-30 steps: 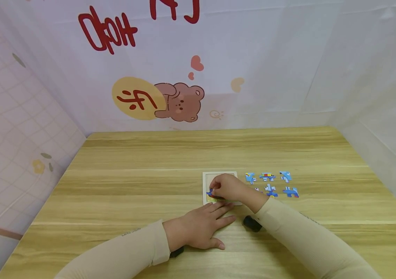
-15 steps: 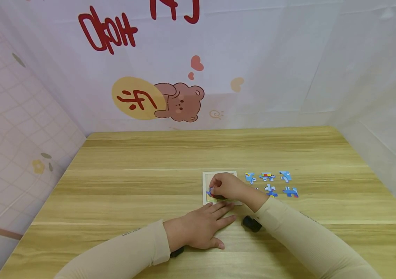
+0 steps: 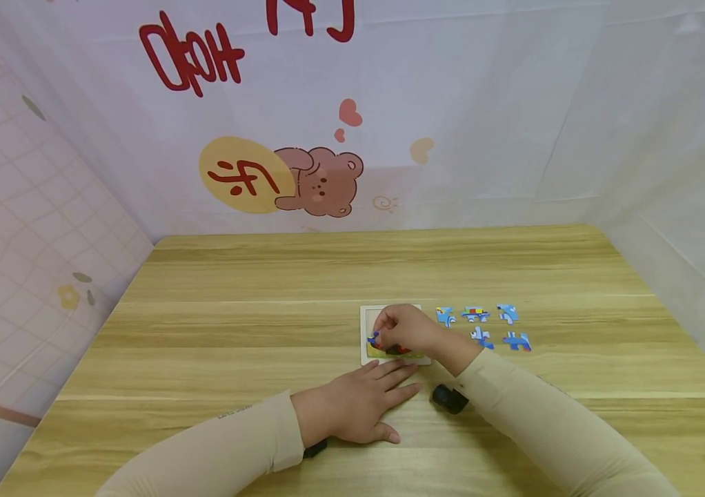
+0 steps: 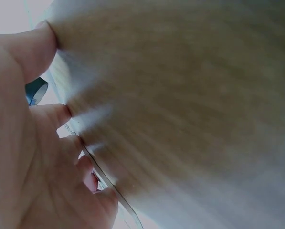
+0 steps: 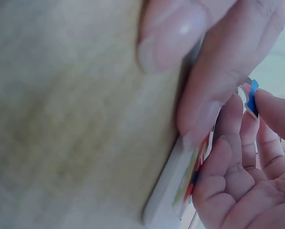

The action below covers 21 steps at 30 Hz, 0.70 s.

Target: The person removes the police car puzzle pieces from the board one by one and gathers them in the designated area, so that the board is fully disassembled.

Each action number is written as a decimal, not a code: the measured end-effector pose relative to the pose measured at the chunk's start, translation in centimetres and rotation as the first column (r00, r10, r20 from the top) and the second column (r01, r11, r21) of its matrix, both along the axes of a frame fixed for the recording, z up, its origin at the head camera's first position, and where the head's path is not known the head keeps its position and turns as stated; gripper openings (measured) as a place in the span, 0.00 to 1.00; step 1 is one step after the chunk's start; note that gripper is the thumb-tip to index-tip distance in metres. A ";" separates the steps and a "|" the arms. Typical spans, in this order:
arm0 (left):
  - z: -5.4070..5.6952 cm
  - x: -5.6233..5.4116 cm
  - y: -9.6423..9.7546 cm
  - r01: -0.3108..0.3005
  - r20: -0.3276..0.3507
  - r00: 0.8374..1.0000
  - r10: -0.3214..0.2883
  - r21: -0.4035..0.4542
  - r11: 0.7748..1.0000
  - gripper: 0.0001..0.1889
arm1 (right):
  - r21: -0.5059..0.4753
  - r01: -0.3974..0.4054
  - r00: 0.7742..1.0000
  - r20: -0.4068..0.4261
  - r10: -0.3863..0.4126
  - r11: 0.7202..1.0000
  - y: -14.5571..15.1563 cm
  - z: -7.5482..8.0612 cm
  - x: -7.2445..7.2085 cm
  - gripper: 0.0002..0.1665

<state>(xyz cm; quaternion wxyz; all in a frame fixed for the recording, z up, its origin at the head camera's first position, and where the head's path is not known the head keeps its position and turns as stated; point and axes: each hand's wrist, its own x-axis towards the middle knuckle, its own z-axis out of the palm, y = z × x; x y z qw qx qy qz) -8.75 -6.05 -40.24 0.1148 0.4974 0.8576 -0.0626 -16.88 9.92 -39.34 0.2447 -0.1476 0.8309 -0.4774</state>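
Note:
In the head view, a small puzzle tray (image 3: 363,331) with a pale rim lies on the table, coloured pieces along its near side. My right hand (image 3: 411,330) is over it and hides much of its inside. Between thumb and fingertips this hand pinches a blue puzzle piece (image 5: 251,98), seen in the right wrist view. My left hand (image 3: 359,404) lies palm down with fingers spread, its fingertips at the tray's near edge. In the left wrist view, the fingers of the left hand (image 4: 42,157) reach the tray's edge (image 4: 101,176).
Loose blue-and-white puzzle pieces (image 3: 475,314) lie in two rows to the right of the tray. A black wrist camera (image 3: 448,399) sits under the right wrist. The wood-grain table (image 3: 234,297) meets a printed cloth wall (image 3: 483,152) at the back.
My right hand has risen slightly away from the near edge, showing more of the coloured pieces in the tray. A loose piece beside the right wrist is no longer visible. The left hand stays put.

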 end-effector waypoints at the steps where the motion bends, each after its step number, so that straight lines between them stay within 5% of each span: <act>1: 0.0 0.0 0.0 -0.001 0.003 1.000 0.001 0.001 1.000 0.39 | -0.021 0.007 1.000 0.013 -0.007 1.000 0.0 0.0 0.0 0.04; 10: 0.0 -0.1 -0.1 -0.005 0.021 1.000 0.005 0.005 1.000 0.39 | -0.110 0.081 0.991 0.115 -0.068 0.991 0.6 -0.1 -0.1 0.09; 21: -0.3 -0.1 0.0 0.000 -0.009 1.000 0.000 0.008 1.000 0.39 | -0.128 0.082 0.990 0.123 -0.067 0.988 1.8 0.4 0.2 0.09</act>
